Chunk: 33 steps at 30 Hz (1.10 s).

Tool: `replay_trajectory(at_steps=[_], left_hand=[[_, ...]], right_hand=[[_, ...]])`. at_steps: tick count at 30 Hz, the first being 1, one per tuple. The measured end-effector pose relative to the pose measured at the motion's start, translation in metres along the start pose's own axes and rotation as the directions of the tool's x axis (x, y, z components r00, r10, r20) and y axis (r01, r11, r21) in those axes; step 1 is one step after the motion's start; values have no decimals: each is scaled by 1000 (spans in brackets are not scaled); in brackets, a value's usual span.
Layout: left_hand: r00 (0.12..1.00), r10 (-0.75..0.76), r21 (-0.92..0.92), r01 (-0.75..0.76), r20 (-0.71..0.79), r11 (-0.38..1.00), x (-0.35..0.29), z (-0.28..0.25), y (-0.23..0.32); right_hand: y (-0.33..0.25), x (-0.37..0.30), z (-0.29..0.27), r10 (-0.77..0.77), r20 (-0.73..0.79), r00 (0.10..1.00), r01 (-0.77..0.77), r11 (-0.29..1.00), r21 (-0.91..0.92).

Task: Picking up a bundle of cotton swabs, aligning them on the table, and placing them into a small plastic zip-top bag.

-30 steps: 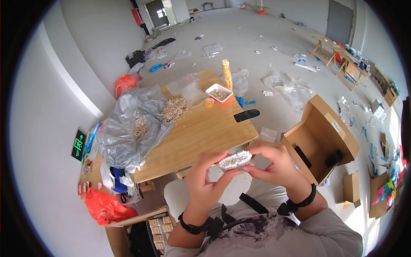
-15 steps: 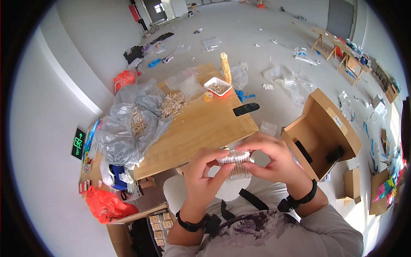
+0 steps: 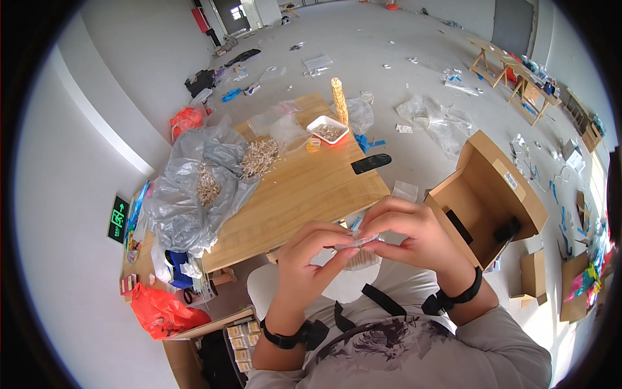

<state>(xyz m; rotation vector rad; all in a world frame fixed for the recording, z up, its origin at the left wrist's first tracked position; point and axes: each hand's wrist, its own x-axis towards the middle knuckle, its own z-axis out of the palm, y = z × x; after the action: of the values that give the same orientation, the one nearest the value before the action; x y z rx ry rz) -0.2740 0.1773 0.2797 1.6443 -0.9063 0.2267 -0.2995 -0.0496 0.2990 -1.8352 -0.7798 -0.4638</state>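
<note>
Over my lap I hold a small clear pack of cotton swabs [image 3: 364,260], its sticks showing through the lower side. My left hand [image 3: 314,256] grips its left side, with thumb and fingers at the top edge. On the other side my right hand [image 3: 407,235] pinches the same top edge. Clear, shiny plastic [image 3: 356,242] lies across the top between my fingertips; whether it is a lid or a film, I cannot tell. Ahead on the wooden table [image 3: 304,194] lie a loose pile of cotton swabs [image 3: 259,157] and a white tray [image 3: 317,121] holding more.
A grey plastic bag [image 3: 178,181] with swabs on it covers the table's left side. A dark flat object [image 3: 372,164] lies at the right edge, near a tall tan cylinder [image 3: 339,100]. An opened cardboard box [image 3: 479,188] stands right; a red bag [image 3: 162,314] sits lower left.
My fingers have drawn closer together over the pack's top. The white swab tips seen there before are now covered by clear plastic and my fingers.
</note>
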Motion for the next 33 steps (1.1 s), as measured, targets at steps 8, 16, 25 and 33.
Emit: replay_trajectory(at_steps=[8,16,25,33], left_hand=[[995,55,156,-67,78,985,2,-6,9],[991,-5,214,35,-137,976,-2,0,7],[957,-202,114,229,-208,967,-2,3,-13],[875,-459,-305,400,-153,864,-23,11,-110]], right_hand=[[-2,-1,-1,9,15,1000,-8,998,-63],[-2,0,7,126,-73,989,-127,992,-13],[22,-1,21,224,-80,971,-223,974,31],[93,-5,65,491,-101,865,-483,871,92]])
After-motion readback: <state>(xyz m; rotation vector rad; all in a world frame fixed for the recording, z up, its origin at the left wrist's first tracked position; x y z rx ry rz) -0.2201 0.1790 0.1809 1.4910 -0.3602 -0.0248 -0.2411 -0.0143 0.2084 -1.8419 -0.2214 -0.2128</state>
